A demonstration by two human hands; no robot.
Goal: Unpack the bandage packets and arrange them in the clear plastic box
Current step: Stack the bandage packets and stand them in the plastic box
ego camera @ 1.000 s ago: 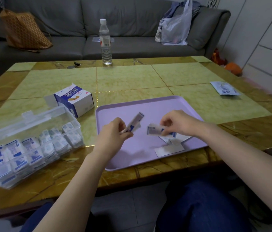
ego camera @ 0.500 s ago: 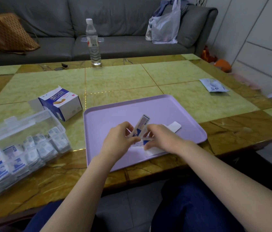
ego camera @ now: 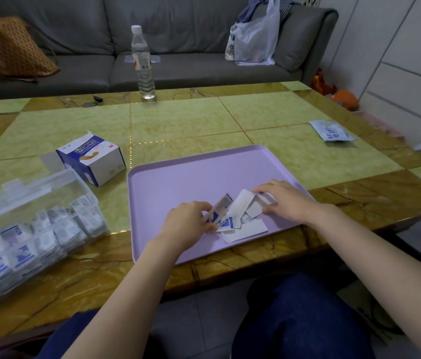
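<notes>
My left hand [ego camera: 187,224] pinches a small stack of blue-and-white bandage packets [ego camera: 219,207] held on edge over the lilac tray [ego camera: 178,177]. My right hand [ego camera: 285,199] rests low on the tray, its fingers curled onto a loose white packet [ego camera: 240,204] among a few others lying flat [ego camera: 245,231]. The clear plastic box [ego camera: 23,229] stands at the table's left front, lid open, holding several rows of packets. The opened blue-and-white bandage carton [ego camera: 93,159] sits behind it.
A water bottle [ego camera: 143,63] stands at the table's far edge with a small dark object [ego camera: 93,101] to its left. A blue-white pouch [ego camera: 332,130] lies far right. Beyond are a grey sofa, an orange bag [ego camera: 10,47] and a plastic bag [ego camera: 256,40].
My right hand has moved right, away from my left hand, and lowered onto the loose packets on the tray. My left hand keeps its stack and has sunk slightly.
</notes>
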